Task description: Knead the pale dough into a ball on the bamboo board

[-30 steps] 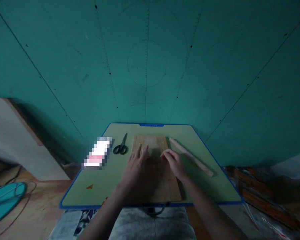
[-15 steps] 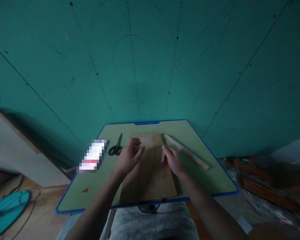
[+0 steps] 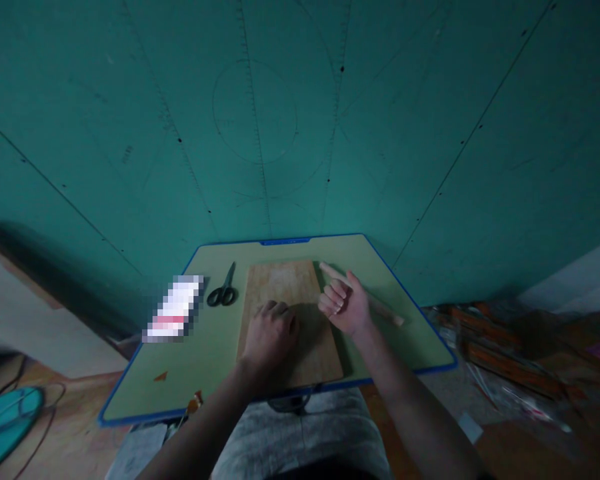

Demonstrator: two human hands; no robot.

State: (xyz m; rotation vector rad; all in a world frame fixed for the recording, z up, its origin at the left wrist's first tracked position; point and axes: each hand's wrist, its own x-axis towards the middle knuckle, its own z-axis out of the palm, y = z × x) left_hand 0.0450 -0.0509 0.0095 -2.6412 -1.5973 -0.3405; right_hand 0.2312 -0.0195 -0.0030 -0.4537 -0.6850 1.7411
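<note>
Left hand (image 3: 271, 335) curled over board (image 3: 313, 340), hold hidden; right hand (image 3: 347, 310) loosely closed near stick (image 3: 384, 309), toward desk's right edge (image 3: 417, 333). Progress unclear.

No legible text, label, brand or number found. Faint marks (image 3: 255, 123) on the wall (image 3: 405, 147) and the pixelated panel (image 3: 176, 307) cannot be read.

Dim, cool light | soft shadow over wooden board (image 3: 285, 280), 6 o'clock | wall (image 3: 380, 147) darkening toward 2 o'clock | pixelated patch (image 3: 175, 310), 8 o'clock | clutter (image 3: 503, 360) blurry, 4 o'clock
</note>
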